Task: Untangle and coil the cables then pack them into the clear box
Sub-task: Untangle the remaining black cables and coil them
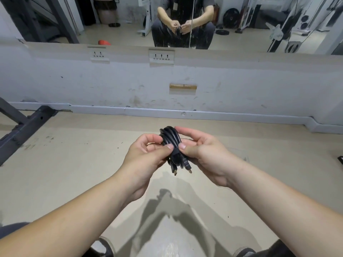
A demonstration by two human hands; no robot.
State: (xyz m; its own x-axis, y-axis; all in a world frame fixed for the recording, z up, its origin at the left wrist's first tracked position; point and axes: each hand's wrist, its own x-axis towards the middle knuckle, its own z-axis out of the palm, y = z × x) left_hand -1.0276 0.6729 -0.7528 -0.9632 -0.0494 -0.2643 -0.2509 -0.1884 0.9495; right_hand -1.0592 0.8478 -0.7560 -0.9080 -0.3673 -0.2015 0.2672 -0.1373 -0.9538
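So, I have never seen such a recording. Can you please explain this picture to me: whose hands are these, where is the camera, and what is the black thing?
No machine is here. There is one picture, taken by a camera worn on a person's head, looking forward and down, so the two arms reaching in from below are that person's own. The left hand and the right hand both pinch a coiled black cable, held in the air above the floor. Its plugs hang down. Ahead is a wall with sockets. The mirror above it reflects the same person, which is why you see a second pair of hands there. I cannot make out the box for certain.
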